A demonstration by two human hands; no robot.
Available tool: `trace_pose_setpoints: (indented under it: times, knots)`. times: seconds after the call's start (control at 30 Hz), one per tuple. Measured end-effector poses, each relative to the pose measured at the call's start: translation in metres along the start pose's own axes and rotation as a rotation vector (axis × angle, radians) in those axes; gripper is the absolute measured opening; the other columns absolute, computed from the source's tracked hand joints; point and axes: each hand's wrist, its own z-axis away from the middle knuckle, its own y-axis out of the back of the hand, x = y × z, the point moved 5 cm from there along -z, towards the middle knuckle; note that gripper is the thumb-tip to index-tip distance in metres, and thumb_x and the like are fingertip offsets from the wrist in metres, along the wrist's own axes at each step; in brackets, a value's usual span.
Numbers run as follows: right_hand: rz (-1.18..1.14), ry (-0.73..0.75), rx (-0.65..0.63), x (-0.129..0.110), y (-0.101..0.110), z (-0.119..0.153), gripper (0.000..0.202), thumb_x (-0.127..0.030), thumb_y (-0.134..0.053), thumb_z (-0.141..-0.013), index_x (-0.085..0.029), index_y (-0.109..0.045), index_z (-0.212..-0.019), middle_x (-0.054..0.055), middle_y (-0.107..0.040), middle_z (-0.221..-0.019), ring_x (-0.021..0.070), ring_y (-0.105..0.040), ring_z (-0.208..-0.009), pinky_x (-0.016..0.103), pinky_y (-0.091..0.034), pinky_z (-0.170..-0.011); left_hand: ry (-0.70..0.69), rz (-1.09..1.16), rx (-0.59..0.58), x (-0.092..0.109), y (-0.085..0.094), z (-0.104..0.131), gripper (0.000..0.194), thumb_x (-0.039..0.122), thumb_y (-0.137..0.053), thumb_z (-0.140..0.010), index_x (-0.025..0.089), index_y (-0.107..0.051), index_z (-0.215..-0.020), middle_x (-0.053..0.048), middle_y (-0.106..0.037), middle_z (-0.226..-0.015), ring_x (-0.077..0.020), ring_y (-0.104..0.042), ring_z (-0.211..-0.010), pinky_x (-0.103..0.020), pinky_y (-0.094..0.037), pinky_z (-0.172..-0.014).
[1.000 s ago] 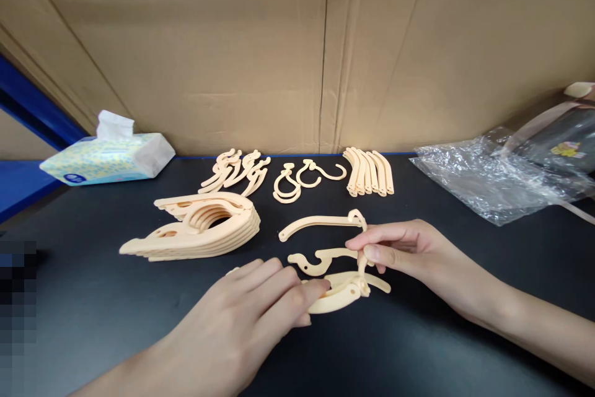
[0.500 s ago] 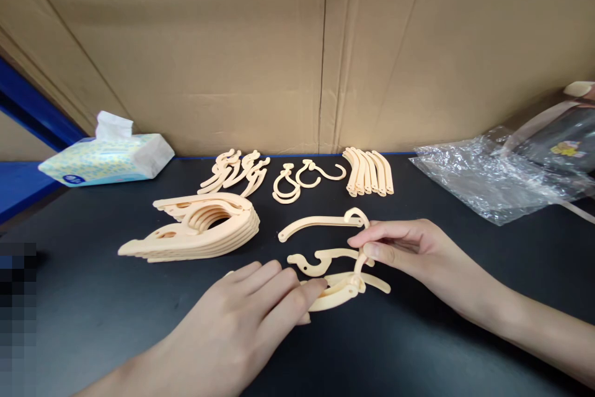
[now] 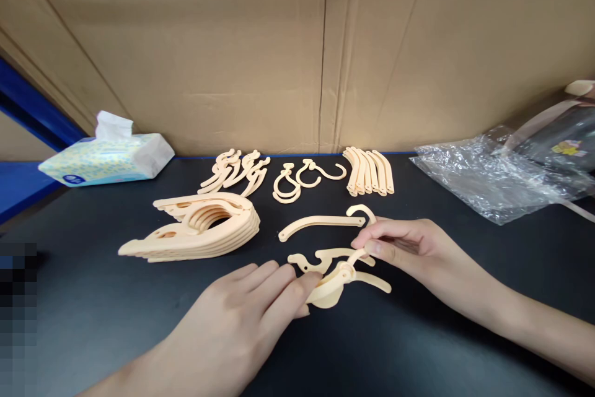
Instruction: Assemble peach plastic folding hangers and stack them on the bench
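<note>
My left hand [image 3: 246, 316] grips a cream plastic hanger body [image 3: 328, 288], its fingers wrapped over the left part. My right hand [image 3: 409, 245] pinches the stem of a cream hook [image 3: 360, 211] between thumb and fingers; the hook's lower end meets the body at a round joint. Just beyond lies a notched arm piece [image 3: 311, 262], partly hidden by my left fingers and the hook. A curved strip [image 3: 320, 222] rests farther back. Another curved arm end [image 3: 374, 282] sticks out to the right of the joint.
Stacked hangers [image 3: 199, 230] lie at left. Behind are piles of notched arms [image 3: 235, 171], hooks [image 3: 287, 186] and curved strips [image 3: 369, 171]. A tissue pack [image 3: 106, 158] is at back left, clear plastic bags [image 3: 493, 174] at right. Cardboard [image 3: 232, 62] stands behind the black table [image 3: 116, 316].
The hook and the held hanger body have tilted, and their joint has shifted left and slightly up. My right hand has moved slightly right. The parts on the table have stayed put.
</note>
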Motion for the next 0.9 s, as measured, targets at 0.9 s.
trace_pose_setpoints:
  times: [0.9]
  knots:
    - [0.200,0.084,-0.052,-0.0108,0.0046,-0.0025,0.023,-0.037,-0.053,-0.090,-0.024,-0.072,-0.090,0.000,-0.070,-0.089,0.0154,-0.063,-0.085,0.027,-0.046,-0.078,0.042,-0.024,0.030,0.0037,0.0000,-0.0030,0.030,0.008,-0.025,-0.097,0.014,-0.048,-0.115,0.000,-0.061,-0.079,-0.0137,-0.059,-0.062,-0.025,-0.047,-0.054]
